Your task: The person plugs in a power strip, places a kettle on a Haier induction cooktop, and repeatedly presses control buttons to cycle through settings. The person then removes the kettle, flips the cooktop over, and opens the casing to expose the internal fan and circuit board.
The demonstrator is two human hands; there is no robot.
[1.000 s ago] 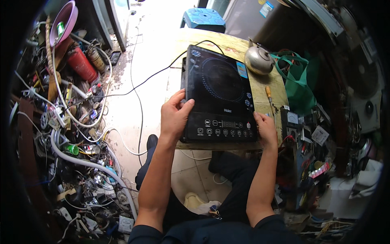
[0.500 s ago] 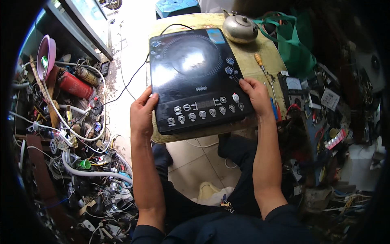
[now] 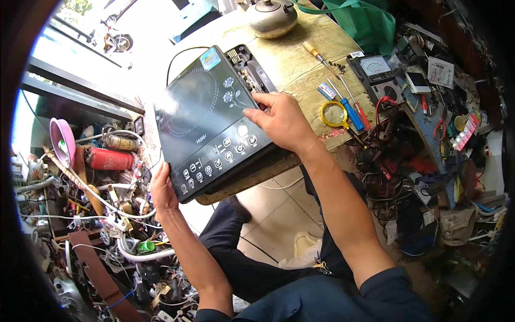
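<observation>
A black induction cooker's glass top panel (image 3: 196, 115) is lifted and tilted toward the left. Beneath its right edge, the cooker's base (image 3: 263, 70) shows copper-coloured inner parts. My left hand (image 3: 164, 185) grips the panel's near left corner, thumb along its edge. At the right edge, my right hand (image 3: 283, 119) is closed on the panel with thumb on top and fingers at the rim. The base rests on the worn wooden table (image 3: 300, 80); the panel hides much of it.
Right of the cooker lie screwdrivers (image 3: 351, 114), a magnifying glass (image 3: 333, 114) and a multimeter (image 3: 375, 75). A metal kettle (image 3: 272, 19) stands at the back beside a green bag (image 3: 360, 24). Cables and scrap parts fill the floor at left, near a red cylinder (image 3: 110, 159).
The top panel has come up off the base on the right and swung leftward, baring inner parts. Both hands moved with it, and the view has turned, showing more of the tools.
</observation>
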